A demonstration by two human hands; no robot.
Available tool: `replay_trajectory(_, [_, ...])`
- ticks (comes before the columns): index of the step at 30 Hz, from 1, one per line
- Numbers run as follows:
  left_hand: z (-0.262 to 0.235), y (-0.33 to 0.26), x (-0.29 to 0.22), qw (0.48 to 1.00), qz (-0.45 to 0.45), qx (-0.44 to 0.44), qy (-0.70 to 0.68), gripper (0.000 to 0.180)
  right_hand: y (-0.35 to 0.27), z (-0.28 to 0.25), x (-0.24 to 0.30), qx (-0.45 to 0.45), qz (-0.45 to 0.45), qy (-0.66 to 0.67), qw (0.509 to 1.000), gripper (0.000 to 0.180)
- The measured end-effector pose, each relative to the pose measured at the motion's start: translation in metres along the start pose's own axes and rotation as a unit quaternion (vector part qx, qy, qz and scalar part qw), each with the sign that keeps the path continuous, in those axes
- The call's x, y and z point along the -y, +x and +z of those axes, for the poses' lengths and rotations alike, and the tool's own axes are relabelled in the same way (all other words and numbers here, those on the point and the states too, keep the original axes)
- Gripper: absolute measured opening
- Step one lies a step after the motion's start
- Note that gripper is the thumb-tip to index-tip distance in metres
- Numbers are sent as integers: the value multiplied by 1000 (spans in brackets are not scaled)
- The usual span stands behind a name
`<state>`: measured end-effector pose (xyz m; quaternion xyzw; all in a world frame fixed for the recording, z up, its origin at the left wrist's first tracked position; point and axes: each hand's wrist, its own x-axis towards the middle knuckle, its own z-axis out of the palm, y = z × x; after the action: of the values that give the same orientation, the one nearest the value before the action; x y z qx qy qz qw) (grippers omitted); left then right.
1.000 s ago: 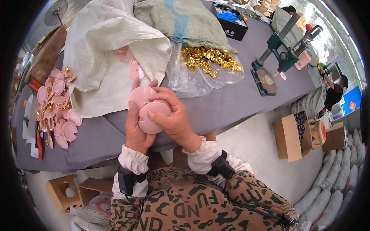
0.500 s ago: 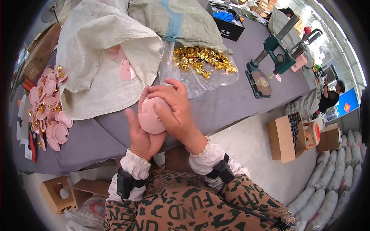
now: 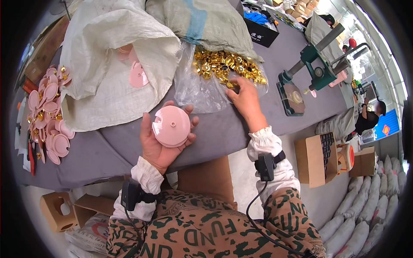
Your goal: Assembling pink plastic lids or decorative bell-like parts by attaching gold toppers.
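Observation:
A round, glossy pink plastic lid (image 3: 171, 134) lies in my left hand (image 3: 157, 148), face up. It has a notch in its left edge and a small hole near the middle; my fingers curl round its rim. My right hand (image 3: 247, 101) reaches over the front edge of a heap of shiny gold metal parts (image 3: 234, 64). Its thumb and forefinger are apart beside a gold piece at the heap's edge, and I see nothing gripped between them. The heap lies on a clear plastic bag (image 3: 200, 92).
A white woven sack (image 3: 116, 107) with pink lids inside stands open on the grey-covered table (image 3: 215, 133). Pink lids with gold pieces (image 3: 51, 107) are piled at the left. A green hand press (image 3: 316, 69) stands at the right. On the floor sits a cardboard box (image 3: 310, 165).
My right hand has let go of the pink lid and moved right and forward to the gold parts. The lid stays in my left hand, now turned more face up.

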<state>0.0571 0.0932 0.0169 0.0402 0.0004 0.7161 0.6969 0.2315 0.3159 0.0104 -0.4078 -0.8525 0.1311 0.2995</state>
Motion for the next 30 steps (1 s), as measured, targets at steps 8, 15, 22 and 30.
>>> replay_trajectory(8, [-4,0,-9,998,46,-28,42,55,-14,-14,18,-49,9,269,962,24])
replay_trajectory(15, [18,-9,0,964,69,-94,240,47,-52,-42,122,95,-235,263,931,28])
replay_trajectory(22, [33,-20,6,937,78,-111,323,45,-58,-47,127,70,-372,154,913,26])
replay_trajectory(30, [43,-30,10,965,36,-118,232,39,-72,-39,130,124,-184,365,904,25])
